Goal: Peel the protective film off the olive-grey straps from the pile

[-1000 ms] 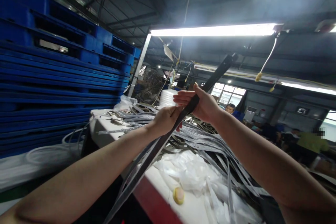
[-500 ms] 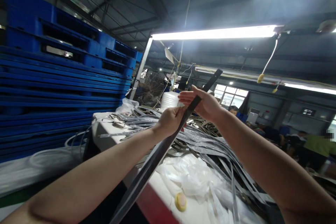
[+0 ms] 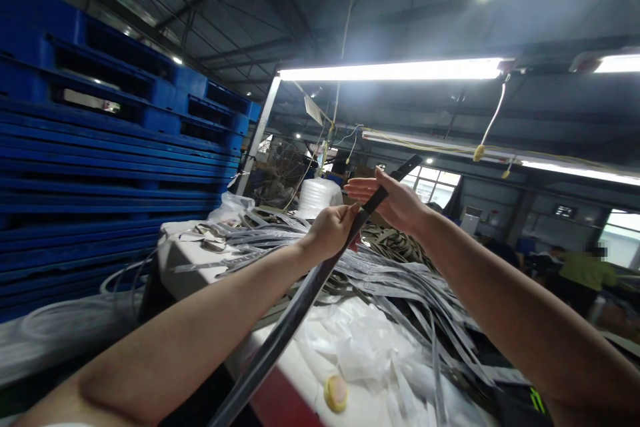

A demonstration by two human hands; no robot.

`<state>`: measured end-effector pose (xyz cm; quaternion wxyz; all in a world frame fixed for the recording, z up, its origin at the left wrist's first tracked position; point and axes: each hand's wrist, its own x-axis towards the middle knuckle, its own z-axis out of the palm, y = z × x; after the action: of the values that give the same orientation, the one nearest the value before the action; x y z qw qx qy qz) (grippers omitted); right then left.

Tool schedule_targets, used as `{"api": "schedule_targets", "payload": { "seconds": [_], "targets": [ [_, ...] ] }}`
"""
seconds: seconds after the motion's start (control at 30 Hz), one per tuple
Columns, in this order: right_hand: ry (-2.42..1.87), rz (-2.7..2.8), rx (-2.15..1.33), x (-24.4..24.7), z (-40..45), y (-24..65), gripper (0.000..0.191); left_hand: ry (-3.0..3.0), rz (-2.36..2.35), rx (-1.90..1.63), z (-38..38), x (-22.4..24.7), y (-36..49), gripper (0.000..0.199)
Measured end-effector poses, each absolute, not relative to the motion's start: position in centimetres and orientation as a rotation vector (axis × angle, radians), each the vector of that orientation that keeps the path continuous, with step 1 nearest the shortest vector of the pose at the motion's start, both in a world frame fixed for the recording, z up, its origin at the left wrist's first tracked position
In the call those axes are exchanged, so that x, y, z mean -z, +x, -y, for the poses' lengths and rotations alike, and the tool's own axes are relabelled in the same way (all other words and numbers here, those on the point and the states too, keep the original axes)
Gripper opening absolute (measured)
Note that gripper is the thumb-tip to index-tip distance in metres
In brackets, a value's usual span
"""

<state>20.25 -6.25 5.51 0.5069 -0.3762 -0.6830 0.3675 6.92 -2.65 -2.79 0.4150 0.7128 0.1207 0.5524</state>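
Observation:
A long, dark, flat strip (image 3: 320,273) runs slantwise from the lower edge up to a far end with a small hole. Its lower length looks greyer and shinier, as if inside a clear sleeve. My left hand (image 3: 331,232) is closed around the strip below that end, thumb on top. Further up, my right hand (image 3: 403,203) has its fingers stretched out flat, and the strip lies across its palm without the fingers wrapping it. Beneath both hands, many grey strips in plastic sleeves (image 3: 395,273) lie heaped on a white-covered table (image 3: 310,367).
Crumpled clear plastic (image 3: 350,333) and a yellow tape roll (image 3: 336,393) lie on the near part of the table. A white roll (image 3: 317,197) stands behind. Stacked blue pallets (image 3: 120,167) rise at left. A lamp tube (image 3: 390,71) hangs overhead. A person (image 3: 585,273) is far right.
The view has turned slightly right, so the surroundings sit further left. The strip's far end is lower in the picture, and my left hand has come closer to my right. My grip stays the same.

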Motion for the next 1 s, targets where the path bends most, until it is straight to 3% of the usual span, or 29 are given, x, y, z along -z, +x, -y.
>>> {"api": "schedule_targets", "payload": {
  "seconds": [0.17, 0.33, 0.57, 0.87, 1.0],
  "targets": [
    [-1.038, 1.814, -1.006, -3.9, 7.3, 19.9, 0.064, 1.816, -0.248, -1.416, 3.2, 2.0, 7.8, 0.056],
    [-0.910, 1.416, -0.603, -6.2, 7.1, 22.3, 0.036, 1.767, -0.295, -1.361, 2.8, 2.8, 8.5, 0.052],
    [-0.900, 1.361, -0.337, -7.4, 6.2, 23.8, 0.019, 1.804, -0.329, -1.418, 2.5, 2.3, 8.7, 0.050],
    [-0.898, 1.542, -0.243, -6.4, 7.1, 22.8, 0.044, 1.780, -0.353, -1.430, 2.9, 0.9, 9.2, 0.045],
    [-0.965, 1.622, -0.051, -5.9, 7.4, 22.6, 0.043, 1.769, -0.337, -1.424, 3.0, 0.5, 9.4, 0.044]
  ]
}}
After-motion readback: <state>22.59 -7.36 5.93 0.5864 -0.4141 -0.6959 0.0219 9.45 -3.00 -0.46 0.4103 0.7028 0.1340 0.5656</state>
